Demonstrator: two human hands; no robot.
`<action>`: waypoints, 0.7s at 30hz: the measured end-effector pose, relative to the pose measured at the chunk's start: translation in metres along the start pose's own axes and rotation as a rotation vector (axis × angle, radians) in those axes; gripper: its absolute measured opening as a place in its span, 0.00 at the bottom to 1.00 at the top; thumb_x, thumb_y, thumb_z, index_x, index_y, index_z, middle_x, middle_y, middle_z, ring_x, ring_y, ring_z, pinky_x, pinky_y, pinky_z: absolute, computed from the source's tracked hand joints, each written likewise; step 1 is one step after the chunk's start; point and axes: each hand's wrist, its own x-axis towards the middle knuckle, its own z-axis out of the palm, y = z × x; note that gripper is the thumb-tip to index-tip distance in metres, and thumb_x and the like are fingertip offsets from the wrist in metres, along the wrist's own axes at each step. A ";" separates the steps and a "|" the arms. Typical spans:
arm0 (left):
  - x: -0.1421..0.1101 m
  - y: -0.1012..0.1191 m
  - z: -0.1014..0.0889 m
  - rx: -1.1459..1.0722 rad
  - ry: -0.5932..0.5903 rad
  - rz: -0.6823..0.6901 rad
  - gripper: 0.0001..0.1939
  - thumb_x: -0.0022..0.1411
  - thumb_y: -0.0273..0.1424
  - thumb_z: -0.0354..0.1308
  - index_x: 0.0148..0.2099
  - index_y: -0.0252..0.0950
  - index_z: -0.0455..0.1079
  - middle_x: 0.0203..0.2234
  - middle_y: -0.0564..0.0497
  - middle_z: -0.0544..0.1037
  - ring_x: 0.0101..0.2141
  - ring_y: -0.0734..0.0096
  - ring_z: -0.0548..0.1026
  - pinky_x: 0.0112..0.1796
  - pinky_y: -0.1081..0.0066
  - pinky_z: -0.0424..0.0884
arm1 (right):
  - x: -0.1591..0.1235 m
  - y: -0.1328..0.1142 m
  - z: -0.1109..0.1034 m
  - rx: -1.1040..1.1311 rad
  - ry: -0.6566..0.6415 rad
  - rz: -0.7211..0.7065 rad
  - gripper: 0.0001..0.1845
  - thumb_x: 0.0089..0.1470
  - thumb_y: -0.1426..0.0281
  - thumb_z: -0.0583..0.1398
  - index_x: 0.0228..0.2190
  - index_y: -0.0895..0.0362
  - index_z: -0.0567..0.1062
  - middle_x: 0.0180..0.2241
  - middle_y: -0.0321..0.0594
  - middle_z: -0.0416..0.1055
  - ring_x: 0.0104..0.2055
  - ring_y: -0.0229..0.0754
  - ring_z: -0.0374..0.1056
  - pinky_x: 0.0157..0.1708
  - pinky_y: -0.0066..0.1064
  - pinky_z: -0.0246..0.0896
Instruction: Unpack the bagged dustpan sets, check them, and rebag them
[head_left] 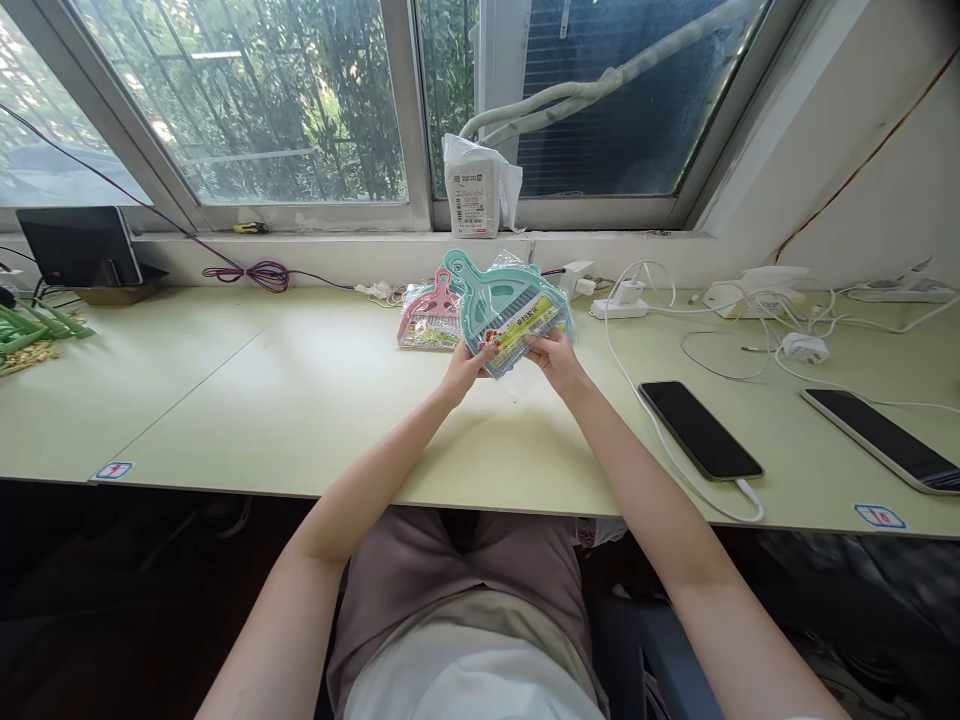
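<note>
Both my hands hold up a green mini dustpan and brush set (pixel 504 308) in clear plastic wrap with a yellow label. At its lower left corner is my left hand (pixel 466 372), thumb on the front and fingers mostly behind. My right hand (pixel 555 358) pinches the lower right edge. The set is tilted, its handle pointing to the upper left. Behind it on the table lies a pink dustpan and brush set (pixel 431 312), also wrapped, its right side partly hidden by the green one.
A pale green table (pixel 300 400) runs under the window. To the right are a phone (pixel 700 430) on a white cable, a tablet (pixel 885 440) and tangled chargers. A wrapped box (pixel 475 200) stands on the sill; a dark screen (pixel 79 245) is far left.
</note>
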 end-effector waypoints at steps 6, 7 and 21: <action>0.004 0.001 -0.005 -0.008 0.032 -0.008 0.31 0.49 0.43 0.68 0.52 0.36 0.68 0.44 0.43 0.80 0.36 0.57 0.81 0.34 0.62 0.78 | 0.001 0.001 0.004 -0.008 -0.012 0.012 0.16 0.42 0.67 0.70 0.34 0.52 0.72 0.38 0.38 0.79 0.48 0.49 0.75 0.54 0.47 0.71; 0.005 0.002 -0.007 -0.015 0.041 -0.011 0.30 0.48 0.41 0.68 0.51 0.35 0.68 0.43 0.43 0.80 0.35 0.58 0.81 0.34 0.61 0.79 | 0.002 0.001 0.003 -0.019 -0.032 0.016 0.16 0.42 0.66 0.70 0.34 0.52 0.73 0.38 0.38 0.79 0.47 0.49 0.76 0.54 0.47 0.71; 0.022 0.015 -0.055 -0.225 0.117 -0.084 0.23 0.47 0.29 0.62 0.49 0.35 0.68 0.38 0.47 0.80 0.41 0.58 0.79 0.42 0.55 0.80 | 0.004 -0.006 -0.031 -1.072 0.100 -0.685 0.28 0.55 0.70 0.61 0.57 0.43 0.68 0.65 0.38 0.59 0.68 0.52 0.52 0.66 0.54 0.51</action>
